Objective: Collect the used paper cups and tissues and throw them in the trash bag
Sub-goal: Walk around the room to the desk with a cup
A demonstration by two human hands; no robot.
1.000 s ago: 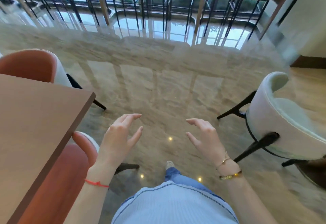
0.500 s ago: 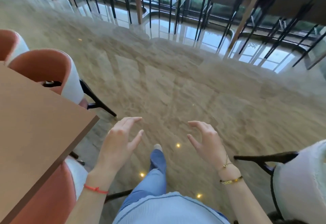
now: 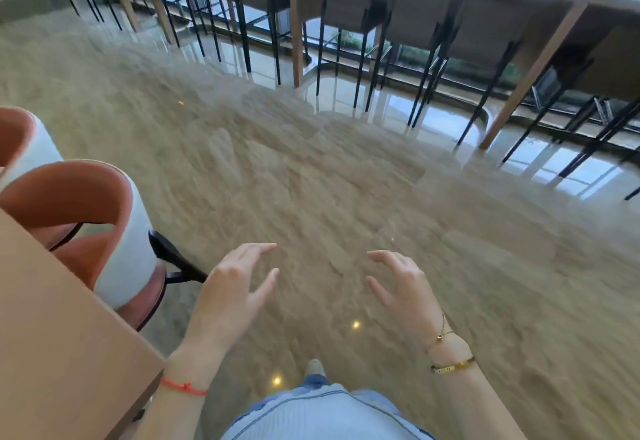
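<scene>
Both of my hands are held out in front of me above the glossy beige marble floor (image 3: 311, 169). Left hand (image 3: 230, 296), thin red string bracelet (image 3: 183, 386) at the wrist: fingers loosely spread, grasping nothing. Right hand (image 3: 403, 289), gold bangle (image 3: 452, 366) at the wrist: fingers curled slightly, released, nothing in it. No paper cups, tissues or trash bag in my view. Light brown wooden table (image 3: 52, 335) at my left edge. Orange-and-white curved-back chair (image 3: 104, 228) tucked just beside it. Dark-legged stools (image 3: 349, 24) stand under a long counter far ahead. Floor blurred.
</scene>
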